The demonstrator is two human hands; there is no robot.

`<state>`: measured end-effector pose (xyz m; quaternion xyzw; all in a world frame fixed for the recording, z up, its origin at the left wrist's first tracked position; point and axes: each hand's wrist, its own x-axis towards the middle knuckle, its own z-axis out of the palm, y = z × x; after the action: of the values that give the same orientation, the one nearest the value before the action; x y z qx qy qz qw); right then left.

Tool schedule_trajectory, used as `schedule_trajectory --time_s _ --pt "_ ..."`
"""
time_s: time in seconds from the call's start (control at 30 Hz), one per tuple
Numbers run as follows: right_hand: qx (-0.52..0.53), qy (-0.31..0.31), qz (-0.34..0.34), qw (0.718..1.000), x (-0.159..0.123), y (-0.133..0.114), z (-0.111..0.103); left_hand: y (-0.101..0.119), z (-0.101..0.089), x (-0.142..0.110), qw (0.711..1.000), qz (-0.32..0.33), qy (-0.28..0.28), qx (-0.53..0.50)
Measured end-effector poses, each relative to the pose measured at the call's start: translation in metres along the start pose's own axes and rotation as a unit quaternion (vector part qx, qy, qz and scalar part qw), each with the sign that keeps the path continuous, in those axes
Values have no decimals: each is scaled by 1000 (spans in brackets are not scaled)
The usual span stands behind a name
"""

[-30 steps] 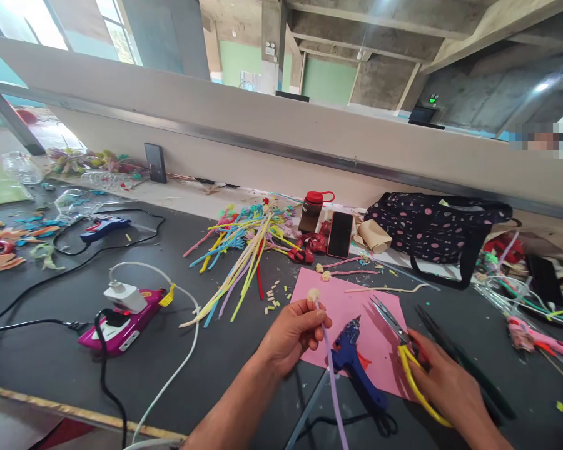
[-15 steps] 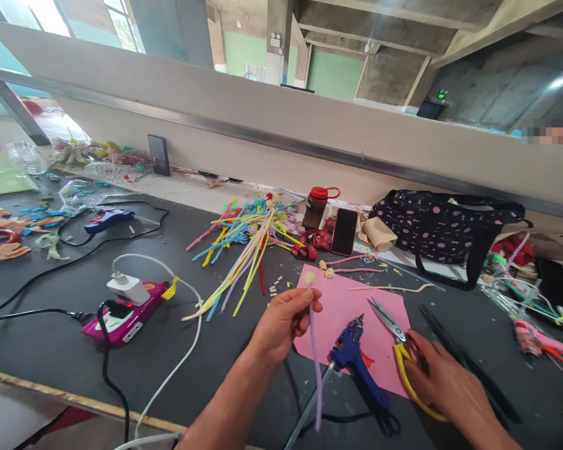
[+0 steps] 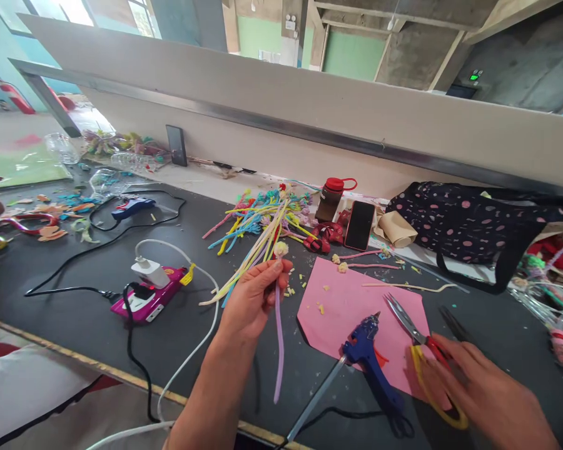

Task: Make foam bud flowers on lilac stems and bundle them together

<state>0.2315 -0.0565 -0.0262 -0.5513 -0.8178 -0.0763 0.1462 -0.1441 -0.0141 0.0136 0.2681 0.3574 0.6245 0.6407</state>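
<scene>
L hand [image 3: 258, 290] fingers pinched shut on lilac stem [image 3: 279, 337] just under cream flower head [image 3: 281, 249], left of pink sheet [image 3: 326, 325]; R hand [image 3: 492, 384] at handles of scissors [image 3: 406, 320], sheet's R edge, can't tell if gripping; glue gun [image 3: 370, 356] across sheet's near edge; power strip [image 3: 162, 297] twd table's [image 3: 84, 337] near edge

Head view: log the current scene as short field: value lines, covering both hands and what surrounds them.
Left hand: pinches a purple stem just below its pale yellow tip
Right hand: at the handles of scissors; blurred, grip unclear
Between hands: blue glue gun, partly over a pink sheet
Beyond left hand: bundle of coloured stems
Behind sheet: phone, red-lidded bottle, patterned bag
Left side: magenta power strip with white plug
</scene>
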Motion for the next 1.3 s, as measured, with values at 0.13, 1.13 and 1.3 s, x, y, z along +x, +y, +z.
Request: schedule_trajectory --time_s 0.13,1.13,1.3 --pt "48 -17 -66 997 32 -28 -11 -3 -9 9 998 -17 -6 -67" --pt "79 -182 -167 966 214 -189 61 -19 -9 14 996 -32 -8 -88" --pt "134 -154 -135 970 203 -164 53 -25 -6 15 996 -48 -34 -69"
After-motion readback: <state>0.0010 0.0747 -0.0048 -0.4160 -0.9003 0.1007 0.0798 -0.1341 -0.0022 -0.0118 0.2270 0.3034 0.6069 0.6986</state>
